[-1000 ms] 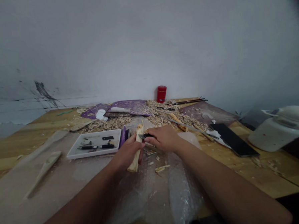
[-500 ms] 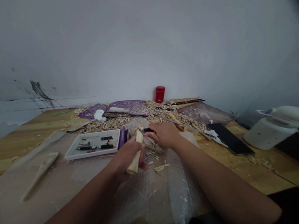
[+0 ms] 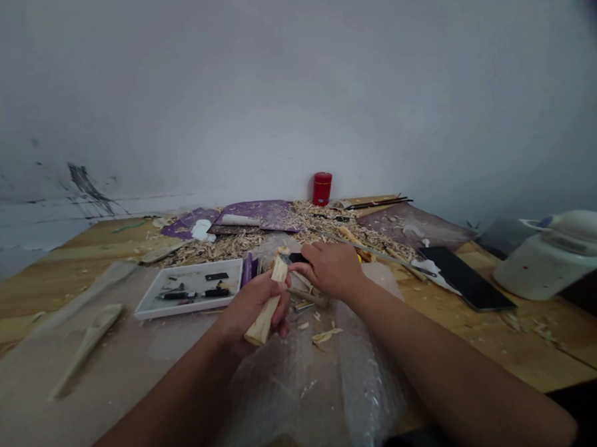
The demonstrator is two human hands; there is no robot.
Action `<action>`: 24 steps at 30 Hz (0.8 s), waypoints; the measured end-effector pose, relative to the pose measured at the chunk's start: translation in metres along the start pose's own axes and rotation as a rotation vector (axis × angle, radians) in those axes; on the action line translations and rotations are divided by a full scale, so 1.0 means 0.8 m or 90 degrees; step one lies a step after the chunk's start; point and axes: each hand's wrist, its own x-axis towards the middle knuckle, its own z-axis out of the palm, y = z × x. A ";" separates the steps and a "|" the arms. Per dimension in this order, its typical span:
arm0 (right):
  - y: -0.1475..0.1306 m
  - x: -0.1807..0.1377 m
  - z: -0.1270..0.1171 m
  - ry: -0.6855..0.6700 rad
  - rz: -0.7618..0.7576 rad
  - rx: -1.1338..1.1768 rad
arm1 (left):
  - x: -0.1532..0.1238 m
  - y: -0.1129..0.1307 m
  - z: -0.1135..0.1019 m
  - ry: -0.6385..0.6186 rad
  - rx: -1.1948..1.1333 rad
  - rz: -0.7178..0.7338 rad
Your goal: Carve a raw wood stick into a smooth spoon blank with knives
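Observation:
My left hand (image 3: 253, 304) is closed round a pale wooden stick (image 3: 268, 302), holding it tilted with its top end pointing away from me. My right hand (image 3: 331, 270) is closed on a small carving knife (image 3: 295, 258) with a dark handle, its blade at the stick's top end. Both hands work above a sheet of bubble wrap (image 3: 326, 375) spread on the wooden table (image 3: 489, 333). A curl of wood shaving (image 3: 325, 335) lies on the wrap just below my hands.
A white tray (image 3: 189, 287) of small tools sits left of my hands. Wood shavings (image 3: 323, 229) pile up behind, near purple sheets (image 3: 262, 214) and a red can (image 3: 322, 188). A black slab (image 3: 459, 276) and white pot (image 3: 560, 253) stand right. A carved wooden spoon (image 3: 85, 345) lies left.
The knife has travelled up the stick from its middle to the top end, and my right hand moved away from me with it. My left hand has tilted the stick a little more.

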 end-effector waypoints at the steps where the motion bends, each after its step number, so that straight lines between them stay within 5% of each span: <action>1: 0.000 0.000 -0.001 -0.005 0.000 0.015 | -0.001 0.000 -0.001 -0.018 -0.012 -0.002; 7: -0.004 0.000 -0.001 -0.054 0.018 0.057 | 0.003 -0.002 -0.003 0.046 0.041 0.011; 13: -0.004 -0.002 0.001 0.007 0.018 -0.032 | 0.006 -0.001 0.001 0.111 0.060 -0.024; 24: 0.021 0.005 0.006 0.040 0.058 0.008 | 0.003 -0.003 0.001 0.058 0.037 -0.042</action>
